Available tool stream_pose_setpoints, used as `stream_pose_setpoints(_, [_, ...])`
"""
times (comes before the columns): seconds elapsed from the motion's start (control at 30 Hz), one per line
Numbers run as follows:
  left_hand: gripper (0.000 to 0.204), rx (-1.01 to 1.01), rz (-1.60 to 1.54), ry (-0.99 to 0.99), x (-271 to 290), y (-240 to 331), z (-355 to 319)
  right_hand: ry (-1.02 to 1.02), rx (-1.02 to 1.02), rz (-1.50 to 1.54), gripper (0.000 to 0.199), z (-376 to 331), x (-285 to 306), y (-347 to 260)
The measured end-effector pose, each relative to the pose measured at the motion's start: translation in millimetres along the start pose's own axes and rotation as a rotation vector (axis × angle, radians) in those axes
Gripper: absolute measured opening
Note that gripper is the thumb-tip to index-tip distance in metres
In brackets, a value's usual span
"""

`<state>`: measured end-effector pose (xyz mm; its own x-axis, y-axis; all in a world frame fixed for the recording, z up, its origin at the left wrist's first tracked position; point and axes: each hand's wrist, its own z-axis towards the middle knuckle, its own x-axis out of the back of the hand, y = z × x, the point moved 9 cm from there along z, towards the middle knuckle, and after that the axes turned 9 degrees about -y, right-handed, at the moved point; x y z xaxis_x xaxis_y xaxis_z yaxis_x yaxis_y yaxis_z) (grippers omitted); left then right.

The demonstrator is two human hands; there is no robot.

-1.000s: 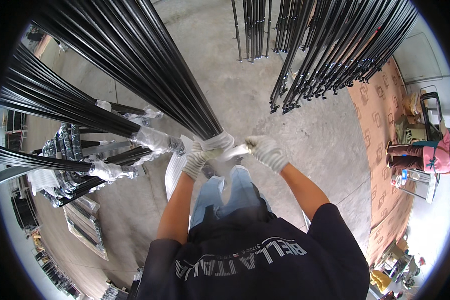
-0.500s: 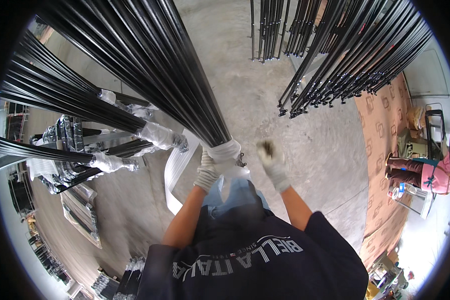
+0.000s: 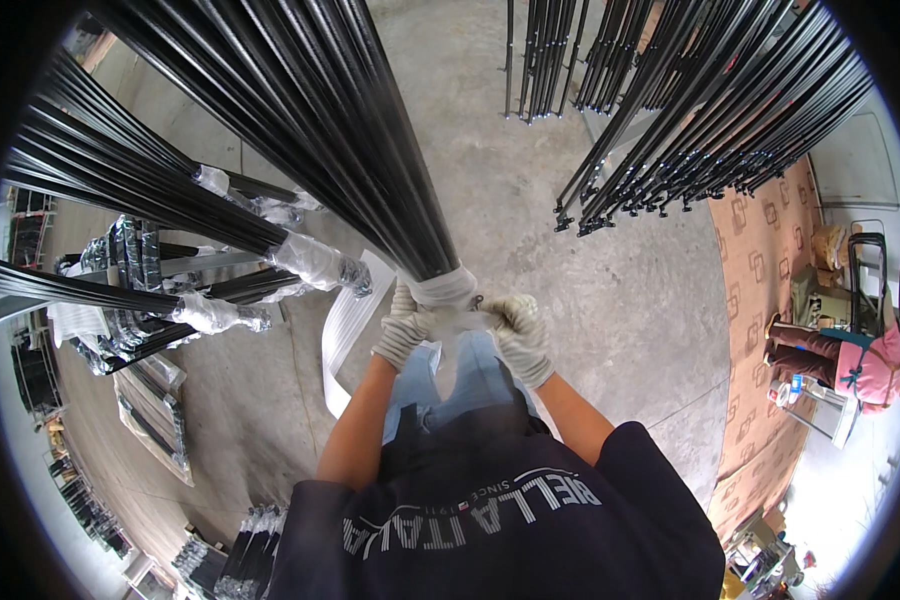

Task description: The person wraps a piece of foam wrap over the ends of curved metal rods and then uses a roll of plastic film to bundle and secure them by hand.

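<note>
Left hand [image 3: 407, 325] and right hand [image 3: 521, 328] by black poles [image 3: 355, 170].
White wrap [image 3: 445, 289] likely keeps the poles together; both hands curl near its end; what they pinch, I can't tell.

The tubes [image 3: 370, 150] look like coated metal, smooth and glossy. The wrap [image 3: 444, 291] on them is thin, cloudy plastic. The gloves [image 3: 405, 336] are matt, ribbed knit cloth; the strip [image 3: 344, 335] looks like ridged foam with a soft sheen. The floor [image 3: 620, 320] is matt, stained concrete, the jeans [image 3: 473, 368] faded denim, the shirt [image 3: 610, 545] matt cloth.
</note>
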<state>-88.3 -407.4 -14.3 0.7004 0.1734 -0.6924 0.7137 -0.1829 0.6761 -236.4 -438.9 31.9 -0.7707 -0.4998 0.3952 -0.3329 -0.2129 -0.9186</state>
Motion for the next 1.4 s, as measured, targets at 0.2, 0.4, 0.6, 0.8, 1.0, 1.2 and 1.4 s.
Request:
stream_pose_setpoints(0.2, [0.055, 0.034, -0.17, -0.055, -38, 18, 6, -0.025, -0.396, 0.671, 0.013, 13, -13, 55])
stream_pose_setpoints(0.4, [0.062, -0.345, 0.267, -0.139, 23, 3, -10, -0.046, -0.338, 0.845, 0.014, 20, -30, 44])
stream_pose_setpoints(0.6, [0.092, -0.364, 0.393, 0.262, 49, -31, -14, -0.199, -0.336, 0.741, 0.014, 33, -57, 87])
stream_pose_setpoints(0.8, [0.086, -0.334, 0.907, 0.511, 11, 61, -18, -0.237, -0.387, 0.641, 0.016, 64, -64, 91])
stream_pose_setpoints(1.0, [0.079, -0.46, 1.111, 0.565, 39, 51, -9, -0.945, -0.152, -0.893, 0.044, 71, -53, -66])
stream_pose_setpoints(1.2, [0.065, -0.56, 1.119, 0.635, 53, 78, -38, -1.212, 0.332, -0.328, 0.027, 70, -256, -276])
stream_pose_setpoints(1.4, [0.062, -0.618, 1.024, 0.508, 89, 100, -45, -0.926, 0.683, -0.306, 0.027, 119, -538, -362])
